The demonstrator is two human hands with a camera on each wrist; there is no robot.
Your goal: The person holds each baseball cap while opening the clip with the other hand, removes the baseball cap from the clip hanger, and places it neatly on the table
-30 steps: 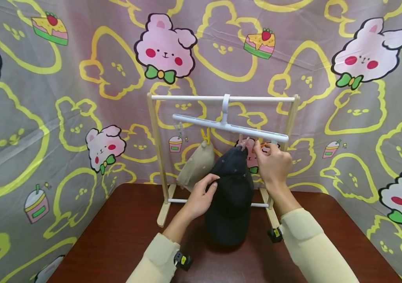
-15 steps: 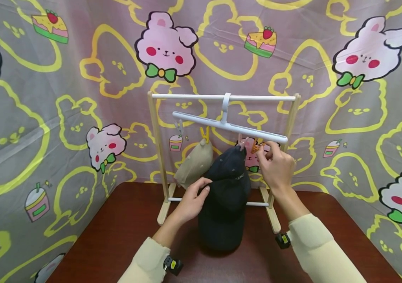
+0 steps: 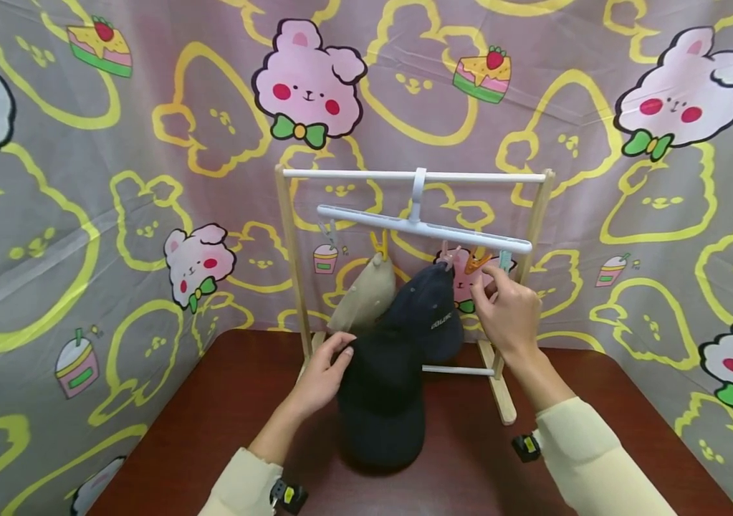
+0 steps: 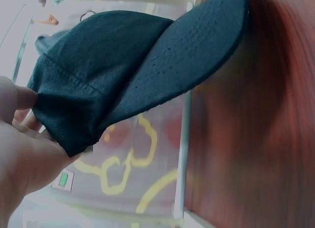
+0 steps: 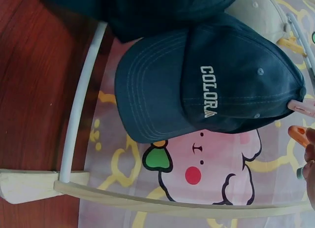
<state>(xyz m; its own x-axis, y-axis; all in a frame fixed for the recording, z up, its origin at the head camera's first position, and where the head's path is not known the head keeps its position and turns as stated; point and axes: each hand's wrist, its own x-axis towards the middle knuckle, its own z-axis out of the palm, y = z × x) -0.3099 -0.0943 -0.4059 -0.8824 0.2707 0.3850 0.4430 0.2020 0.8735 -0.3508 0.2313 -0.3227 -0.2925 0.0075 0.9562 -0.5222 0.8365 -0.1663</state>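
Note:
My left hand [image 3: 324, 376] pinches the back edge of a black baseball cap [image 3: 382, 401], thumb and fingers on the fabric; its brim points down above the table. My right hand [image 3: 509, 315], fingers bent, is close beside an orange clothespin [image 3: 477, 261] hanging from a white hanger [image 3: 450, 233]; a small gap seems to lie between them. In the right wrist view that clothespin [image 5: 298, 135] shows beside the fingertips at the edge. A navy cap [image 5: 221, 85] with white lettering hangs from a pink clothespin [image 3: 448, 256]. Behind it a beige cap [image 3: 366, 294] hangs from a yellow clothespin [image 3: 380, 245].
The hanger tilts down to the right on a rack with a white top bar [image 3: 353, 174] and wooden posts. A clear clothespin [image 3: 327, 231] and a teal clothespin [image 3: 504, 259] hang near its ends. The rack stands on a red-brown table [image 3: 211, 401] before a patterned cloth [image 3: 211, 107].
My left hand has moved the black cap left and slightly down, uncovering the navy cap's lettering. My right hand has slid a little down from the orange clothespin it was touching.

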